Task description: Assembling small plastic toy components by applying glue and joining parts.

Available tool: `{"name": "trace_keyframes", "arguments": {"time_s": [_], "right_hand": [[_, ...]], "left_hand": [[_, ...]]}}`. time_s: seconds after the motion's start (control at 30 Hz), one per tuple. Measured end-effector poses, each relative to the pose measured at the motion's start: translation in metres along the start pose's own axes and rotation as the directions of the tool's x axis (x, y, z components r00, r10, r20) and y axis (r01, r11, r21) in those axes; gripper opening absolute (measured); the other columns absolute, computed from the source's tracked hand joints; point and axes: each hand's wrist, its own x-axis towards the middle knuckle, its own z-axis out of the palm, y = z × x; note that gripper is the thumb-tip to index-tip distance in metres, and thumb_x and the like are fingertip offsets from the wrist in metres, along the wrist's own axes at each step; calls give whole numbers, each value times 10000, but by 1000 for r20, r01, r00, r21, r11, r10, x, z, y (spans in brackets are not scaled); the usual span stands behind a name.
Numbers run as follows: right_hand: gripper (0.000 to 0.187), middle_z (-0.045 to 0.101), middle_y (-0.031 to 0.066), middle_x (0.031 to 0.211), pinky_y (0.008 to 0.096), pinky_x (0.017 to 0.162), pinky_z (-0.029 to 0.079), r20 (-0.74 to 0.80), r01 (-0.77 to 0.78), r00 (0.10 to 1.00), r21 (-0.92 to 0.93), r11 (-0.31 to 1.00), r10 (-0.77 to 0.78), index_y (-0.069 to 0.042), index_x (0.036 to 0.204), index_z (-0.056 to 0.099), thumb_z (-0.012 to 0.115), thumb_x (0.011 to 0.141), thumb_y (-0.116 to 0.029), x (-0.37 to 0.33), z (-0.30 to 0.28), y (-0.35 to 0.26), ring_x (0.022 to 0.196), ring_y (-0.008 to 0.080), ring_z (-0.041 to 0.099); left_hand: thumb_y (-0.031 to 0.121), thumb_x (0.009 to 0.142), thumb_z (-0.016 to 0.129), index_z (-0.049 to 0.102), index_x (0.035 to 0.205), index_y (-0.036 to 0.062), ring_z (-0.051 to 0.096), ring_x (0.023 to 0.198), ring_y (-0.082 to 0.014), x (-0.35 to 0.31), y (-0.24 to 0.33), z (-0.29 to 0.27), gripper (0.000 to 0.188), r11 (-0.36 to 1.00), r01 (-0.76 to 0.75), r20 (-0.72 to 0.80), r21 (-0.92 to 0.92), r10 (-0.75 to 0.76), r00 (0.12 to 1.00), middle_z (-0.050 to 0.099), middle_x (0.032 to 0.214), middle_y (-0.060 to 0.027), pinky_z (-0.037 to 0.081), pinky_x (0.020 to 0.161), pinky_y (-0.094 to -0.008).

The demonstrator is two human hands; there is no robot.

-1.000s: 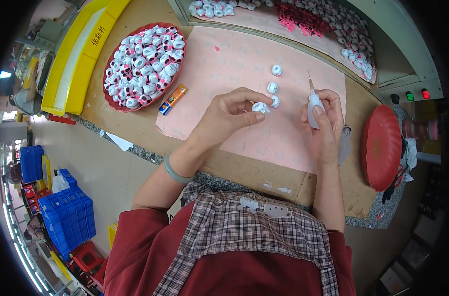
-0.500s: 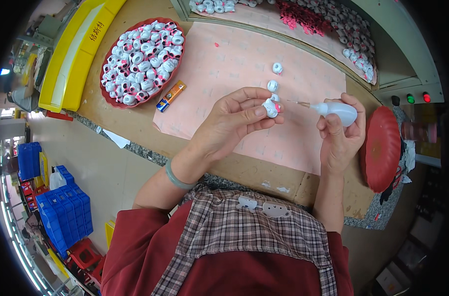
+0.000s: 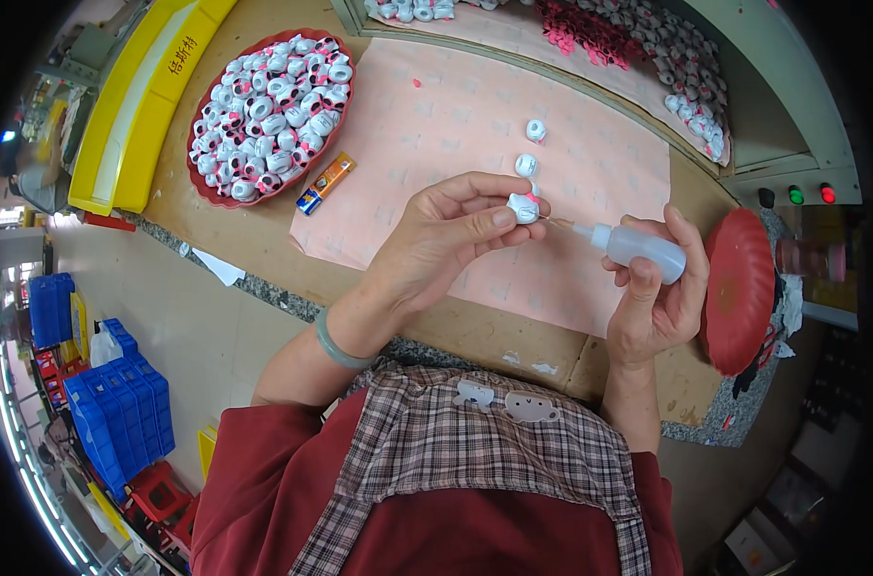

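White piece (image 3: 524,208) pinched in left fingers (image 3: 484,184); right fingers (image 3: 687,252) curled round bottle (image 3: 647,252), nozzle (image 3: 573,228) pointing left.

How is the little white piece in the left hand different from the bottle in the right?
The white piece is small and rounded; the bottle is longer, with a thin tip. The white piece is opaque with some pink, while the bottle looks translucent. The left hand pinches the white piece; the right hand holds the bottle tilted, tip toward it. Both are hand-held.
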Motion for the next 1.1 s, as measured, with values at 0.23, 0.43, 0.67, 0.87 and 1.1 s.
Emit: {"name": "trace_keyframes", "arguments": {"time_s": [0.23, 0.43, 0.67, 0.87, 1.1], "right_hand": [[420, 602, 210, 962, 264, 610, 512, 1, 19, 1000, -44, 999, -19, 87, 1197, 457, 591, 889, -165, -2, 1, 1, 744, 190, 618], [387, 600, 202, 973, 263, 613, 517, 8, 7, 1000, -60, 998, -6, 97, 1159, 489, 599, 883, -152, -2, 1, 2, 756, 197, 629], [371, 613, 184, 941, 220, 557, 459, 4, 23, 1000, -114, 993, -23, 63, 1186, 480, 570, 900, -156, 0, 1, 3, 668, 150, 579], [353, 619, 178, 920, 200, 529, 431, 33, 47, 999, -157, 986, -43, 47, 1197, 475, 549, 910, -144, 0, -1, 4, 625, 125, 549], [341, 618, 181, 924, 199, 527, 436, 69, 65, 996, -194, 979, -53, 45, 1194, 478, 546, 908, -129, 2, -2, 4, 626, 127, 552]], "left_hand": [[53, 882, 557, 553, 1158, -7, 623, 983, -226, 1, -2, 0, 283, 1000, 6, 2, 16, -6, 1000, 595, 1131, -196, 514, 867, -281], [51, 879, 561, 548, 1162, -12, 624, 981, -229, 1, -3, 0, 291, 1000, 12, 5, 18, -12, 1000, 596, 1131, -192, 514, 867, -282], [48, 875, 567, 552, 1153, -18, 626, 976, -234, 1, 0, -2, 286, 1000, 5, 0, 7, -5, 1000, 603, 1115, -187, 516, 865, -280], [47, 874, 570, 555, 1148, -18, 627, 972, -234, 1, 1, -2, 282, 1000, 3, -17, 5, -3, 1000, 605, 1108, -188, 514, 871, -287], [51, 876, 569, 555, 1150, -14, 624, 976, -227, 2, -1, -4, 282, 1000, -17, -20, 14, 17, 1000, 604, 1109, -187, 511, 875, -289]]}}
